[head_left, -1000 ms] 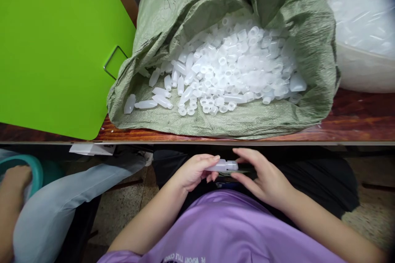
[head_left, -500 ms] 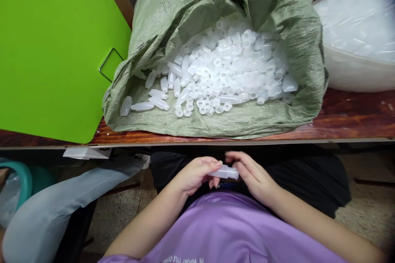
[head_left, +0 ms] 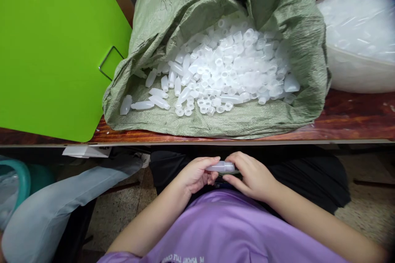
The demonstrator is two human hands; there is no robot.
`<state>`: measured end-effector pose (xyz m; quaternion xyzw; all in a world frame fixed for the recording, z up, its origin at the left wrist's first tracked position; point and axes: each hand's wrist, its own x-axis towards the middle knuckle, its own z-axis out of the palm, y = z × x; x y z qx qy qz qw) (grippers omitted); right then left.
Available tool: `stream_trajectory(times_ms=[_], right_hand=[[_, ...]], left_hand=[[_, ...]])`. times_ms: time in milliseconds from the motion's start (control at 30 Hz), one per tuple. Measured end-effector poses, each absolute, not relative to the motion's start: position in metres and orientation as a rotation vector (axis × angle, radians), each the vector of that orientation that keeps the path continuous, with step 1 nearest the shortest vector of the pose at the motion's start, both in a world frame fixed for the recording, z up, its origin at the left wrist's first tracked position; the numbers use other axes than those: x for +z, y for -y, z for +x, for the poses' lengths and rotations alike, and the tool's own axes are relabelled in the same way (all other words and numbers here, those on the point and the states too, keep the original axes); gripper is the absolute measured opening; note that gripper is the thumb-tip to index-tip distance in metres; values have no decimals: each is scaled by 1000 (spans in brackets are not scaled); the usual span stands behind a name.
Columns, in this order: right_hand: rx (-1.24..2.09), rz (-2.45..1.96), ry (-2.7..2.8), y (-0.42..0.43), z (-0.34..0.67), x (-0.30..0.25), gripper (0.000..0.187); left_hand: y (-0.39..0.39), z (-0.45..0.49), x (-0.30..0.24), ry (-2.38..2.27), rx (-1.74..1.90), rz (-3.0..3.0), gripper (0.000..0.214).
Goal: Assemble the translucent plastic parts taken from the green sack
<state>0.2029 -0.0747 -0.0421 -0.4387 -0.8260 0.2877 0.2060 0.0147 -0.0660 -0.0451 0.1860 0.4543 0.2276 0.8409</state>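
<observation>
Left hand (head_left: 199, 174): grip closed on one end of a translucent bottle (head_left: 224, 167). Right hand (head_left: 254, 176): grip parted around the other end, contact unclear.

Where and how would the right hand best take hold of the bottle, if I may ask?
Probably by the free end of the bottle, from the right, pinching across its width: it lies sideways, pointing toward the right hand, while the left hand grips its other end.

A purple shirt (head_left: 228, 230) bears white lettering (head_left: 182, 258) above black trousers (head_left: 311, 176)
</observation>
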Motion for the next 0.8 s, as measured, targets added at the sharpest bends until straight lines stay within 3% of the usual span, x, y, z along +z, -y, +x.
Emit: stream_trajectory(times_ms=[67, 167, 333, 467, 533, 667, 800], right_hand=[[803, -1130, 2398, 71, 205, -42, 24], [1057, -1033, 2350, 70, 204, -43, 30], [1661, -1136, 1783, 79, 192, -61, 42], [1853, -1261, 1627, 81, 186, -74, 46], [1734, -1426, 1785, 77, 187, -72, 44], [1076, -1789, 2188, 67, 193, -46, 39], [736, -1370, 2368, 53, 200, -6, 22]], left_hand=[[68, 15, -45, -939, 438, 373, 27], [73, 14, -47, -899, 416, 323, 26], [81, 10, -58, -904, 391, 222, 26], [80, 7, -68, -962, 413, 168, 24], [76, 8, -72, -1003, 479, 201, 25], [63, 15, -76, -1028, 574, 230, 33], [53, 23, -78, -1069, 657, 264, 38]])
